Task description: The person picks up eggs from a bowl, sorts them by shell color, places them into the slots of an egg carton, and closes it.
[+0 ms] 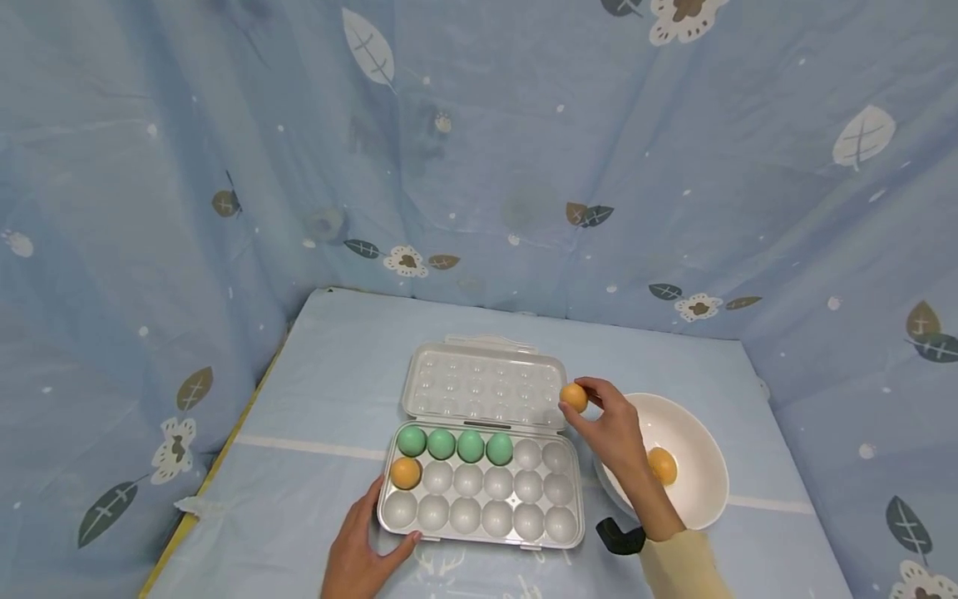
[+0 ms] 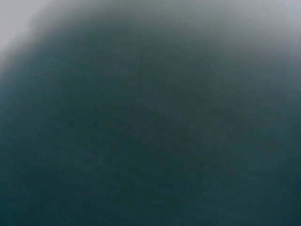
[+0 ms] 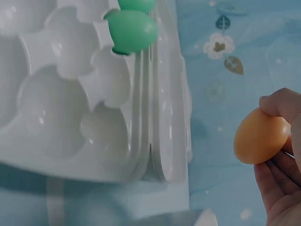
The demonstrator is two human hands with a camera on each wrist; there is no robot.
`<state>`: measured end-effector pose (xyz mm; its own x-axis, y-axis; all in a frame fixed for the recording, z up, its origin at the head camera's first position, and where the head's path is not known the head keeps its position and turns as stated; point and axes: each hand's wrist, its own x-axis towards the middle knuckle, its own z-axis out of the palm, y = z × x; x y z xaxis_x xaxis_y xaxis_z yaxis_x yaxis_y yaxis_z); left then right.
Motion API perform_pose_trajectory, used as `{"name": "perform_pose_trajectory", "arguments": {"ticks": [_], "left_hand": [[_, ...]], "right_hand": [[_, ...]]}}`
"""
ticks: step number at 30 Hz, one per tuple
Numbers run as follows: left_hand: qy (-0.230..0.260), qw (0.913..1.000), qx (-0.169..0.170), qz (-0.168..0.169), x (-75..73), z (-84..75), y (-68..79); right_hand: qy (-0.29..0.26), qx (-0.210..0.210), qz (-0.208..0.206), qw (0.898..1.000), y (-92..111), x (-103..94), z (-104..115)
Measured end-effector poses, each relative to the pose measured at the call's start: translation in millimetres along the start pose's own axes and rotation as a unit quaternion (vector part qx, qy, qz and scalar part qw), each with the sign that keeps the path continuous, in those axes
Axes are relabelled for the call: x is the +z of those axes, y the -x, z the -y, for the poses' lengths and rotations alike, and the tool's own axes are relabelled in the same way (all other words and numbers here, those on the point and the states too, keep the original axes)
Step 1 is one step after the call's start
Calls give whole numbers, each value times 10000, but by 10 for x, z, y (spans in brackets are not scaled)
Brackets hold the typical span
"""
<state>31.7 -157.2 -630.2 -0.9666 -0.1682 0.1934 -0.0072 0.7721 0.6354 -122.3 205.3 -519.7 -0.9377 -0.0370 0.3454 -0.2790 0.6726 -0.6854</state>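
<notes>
My right hand (image 1: 614,424) pinches an orange egg (image 1: 574,397) between thumb and fingertips, raised beside the right end of the egg box's clear lid (image 1: 486,378). In the right wrist view, the held egg (image 3: 261,136) is clear of the egg box (image 3: 70,89). My left hand (image 1: 362,541) rests against the box's front left corner, fingers at the left side and thumb at the front edge. Several green eggs (image 1: 471,446) fill the left part of the tray's back row. One orange egg (image 1: 406,472) sits at the left end of the middle row.
A white bowl (image 1: 703,474) with an orange egg (image 1: 662,466) in it stands right of the box, partly behind my right forearm. A black object (image 1: 619,537) shows by my right wrist. Patterned blue cloth (image 1: 509,150) hangs around the table. The left wrist view is dark and blurred.
</notes>
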Motion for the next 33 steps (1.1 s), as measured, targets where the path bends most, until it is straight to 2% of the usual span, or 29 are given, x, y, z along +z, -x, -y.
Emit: {"name": "perform_pose_trajectory", "arguments": {"ticks": [7, 12, 28, 33], "left_hand": [[92, 9994, 203, -257, 34, 32, 1], [66, 9994, 201, -266, 25, 27, 7], [4, 9999, 85, -116, -20, -59, -8], [-2, 9999, 46, -122, -23, -69, -10]], "right_hand": [[-307, -457, 91, 9984, 41, 228, 132], [-521, -667, 310, 9959, 86, 396, 238], [-997, -665, 726, 9901, 205, 766, 525], [-1142, -730, 1039, 9853, 227, 873, 613]]}}
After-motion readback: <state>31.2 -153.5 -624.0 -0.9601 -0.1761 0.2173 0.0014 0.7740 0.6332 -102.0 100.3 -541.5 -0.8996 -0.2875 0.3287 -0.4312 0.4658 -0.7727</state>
